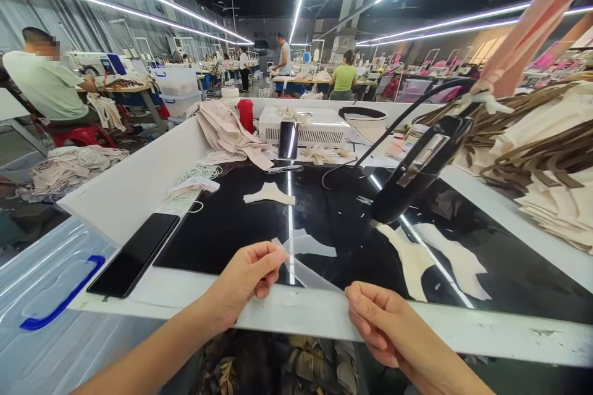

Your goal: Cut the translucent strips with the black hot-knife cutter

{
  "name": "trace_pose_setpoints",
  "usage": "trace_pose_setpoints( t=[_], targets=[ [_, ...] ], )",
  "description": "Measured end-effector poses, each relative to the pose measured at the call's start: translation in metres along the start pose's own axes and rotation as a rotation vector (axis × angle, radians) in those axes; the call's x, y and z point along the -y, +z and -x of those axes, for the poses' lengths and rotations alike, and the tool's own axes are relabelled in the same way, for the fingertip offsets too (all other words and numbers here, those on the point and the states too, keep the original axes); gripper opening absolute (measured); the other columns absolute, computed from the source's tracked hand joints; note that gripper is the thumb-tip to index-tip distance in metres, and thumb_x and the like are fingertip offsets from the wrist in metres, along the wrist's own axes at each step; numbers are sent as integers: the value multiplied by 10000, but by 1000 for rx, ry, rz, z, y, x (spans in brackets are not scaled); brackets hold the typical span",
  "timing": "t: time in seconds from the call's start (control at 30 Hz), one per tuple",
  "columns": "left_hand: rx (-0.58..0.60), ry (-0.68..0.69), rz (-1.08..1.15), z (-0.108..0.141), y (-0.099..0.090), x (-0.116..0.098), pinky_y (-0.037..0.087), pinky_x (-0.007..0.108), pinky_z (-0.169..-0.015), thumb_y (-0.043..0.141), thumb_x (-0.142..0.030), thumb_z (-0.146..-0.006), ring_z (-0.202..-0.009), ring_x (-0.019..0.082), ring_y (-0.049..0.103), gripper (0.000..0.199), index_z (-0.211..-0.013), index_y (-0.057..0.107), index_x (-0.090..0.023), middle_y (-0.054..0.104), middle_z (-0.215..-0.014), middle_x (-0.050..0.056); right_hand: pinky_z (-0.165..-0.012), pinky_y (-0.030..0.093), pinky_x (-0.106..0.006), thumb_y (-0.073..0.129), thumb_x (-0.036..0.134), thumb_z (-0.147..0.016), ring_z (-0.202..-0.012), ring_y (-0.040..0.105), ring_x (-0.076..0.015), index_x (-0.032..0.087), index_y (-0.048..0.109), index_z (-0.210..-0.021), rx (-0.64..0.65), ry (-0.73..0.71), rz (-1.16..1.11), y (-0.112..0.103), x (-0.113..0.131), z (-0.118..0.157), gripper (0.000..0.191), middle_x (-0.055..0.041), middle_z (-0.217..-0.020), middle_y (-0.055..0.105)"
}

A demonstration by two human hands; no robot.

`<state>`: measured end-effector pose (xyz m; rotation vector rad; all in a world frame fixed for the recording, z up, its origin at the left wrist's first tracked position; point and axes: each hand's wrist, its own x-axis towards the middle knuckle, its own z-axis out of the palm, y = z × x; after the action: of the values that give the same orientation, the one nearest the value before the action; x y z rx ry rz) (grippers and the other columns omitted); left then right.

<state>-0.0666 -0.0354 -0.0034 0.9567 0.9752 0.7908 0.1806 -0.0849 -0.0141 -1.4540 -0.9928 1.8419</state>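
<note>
A translucent thin sheet (308, 274) is stretched between my two hands above the front edge of the black glossy panel (222, 228). My left hand (252, 271) pinches its upper left end. At its lower right end, my right hand (375, 321) pinches a corner. Just beyond lies a pale cut piece (312, 243). A white curved fabric piece (269, 194) rests farther back. Right of my hands are a cream curved piece (410, 262) and a white one (454, 259). A black handheld tool (417, 166) hangs over the panel, its lower end near the cream piece.
A black phone (134, 254) lies at the table's left edge, by a plastic bin (50, 302). Beige fabric (227, 129), a red container (245, 115) and a white box (303, 129) stand behind. Fabric strips (551, 148) are piled right. Several people work beyond.
</note>
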Motion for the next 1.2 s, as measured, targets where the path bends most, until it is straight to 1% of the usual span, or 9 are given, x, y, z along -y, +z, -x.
trace_pose_setpoints(
  t=[0.2,0.33,0.4,0.5,0.67,0.83,0.9,1.0,1.2],
  targets=[
    [-17,-46,89,-3,-8,6,194,152,-425,801,-512,-791,-548,54,296,464,-722,487,-177,410,-641,-54,-428,111,-194,745,753,-716,-434,129,-17,213,379,-604,93,32,-104,9,0,2,662,119,-472,294],
    [6,-2,18,-2,-6,3,244,134,-384,780,-536,-825,-559,61,443,414,-850,585,-172,580,-750,-5,-427,155,-208,760,764,-686,-400,222,-22,212,443,-639,158,-28,14,14,1,6,638,97,-471,395],
    [80,71,-14,0,-6,0,357,145,-414,733,-547,-875,-654,101,587,399,-888,591,-174,667,-856,39,-448,231,-210,780,764,-655,-433,326,-43,197,538,-670,222,-85,117,12,1,6,617,56,-532,492],
    [222,276,-57,3,-6,-3,551,237,-672,685,-489,-943,-838,159,693,340,-881,587,-169,731,-901,72,-567,402,-245,734,779,-695,-580,473,-107,186,697,-745,171,-214,169,5,3,4,596,-9,-683,590],
    [452,476,-55,4,-7,-2,565,400,-896,629,-350,-1008,-931,207,724,203,-931,595,-165,752,-926,93,-828,531,-364,649,755,-794,-830,611,-219,238,783,-1006,-109,-232,67,4,11,-2,574,-91,-964,709],
    [578,603,-83,-1,-7,-3,574,400,-870,598,-261,-1024,-964,222,718,118,-985,613,-151,746,-951,114,-1048,467,-467,692,740,-763,-1101,630,-308,238,776,-1066,29,-224,-44,27,12,-9,593,-103,-1094,730],
    [569,617,-182,-3,-8,-4,571,387,-875,613,-263,-1014,-958,218,714,126,-975,643,-148,745,-958,112,-988,495,-424,737,699,-748,-1010,645,-277,239,769,-939,99,-239,-94,34,12,-13,499,-65,-967,723],
    [517,583,-273,-5,-9,-6,567,365,-872,669,-323,-977,-937,215,709,186,-919,676,-146,743,-954,104,-805,506,-306,764,591,-789,-832,614,-196,232,700,-779,22,-302,-81,37,15,-20,365,-16,-827,671],
    [206,189,-122,-18,-4,-8,596,276,-719,710,-407,-931,-868,177,730,277,-1044,641,-164,705,-1000,63,-609,438,-226,682,544,-876,-640,540,-129,227,665,-752,-90,-458,247,25,31,-34,341,22,-660,602]
  ],
)
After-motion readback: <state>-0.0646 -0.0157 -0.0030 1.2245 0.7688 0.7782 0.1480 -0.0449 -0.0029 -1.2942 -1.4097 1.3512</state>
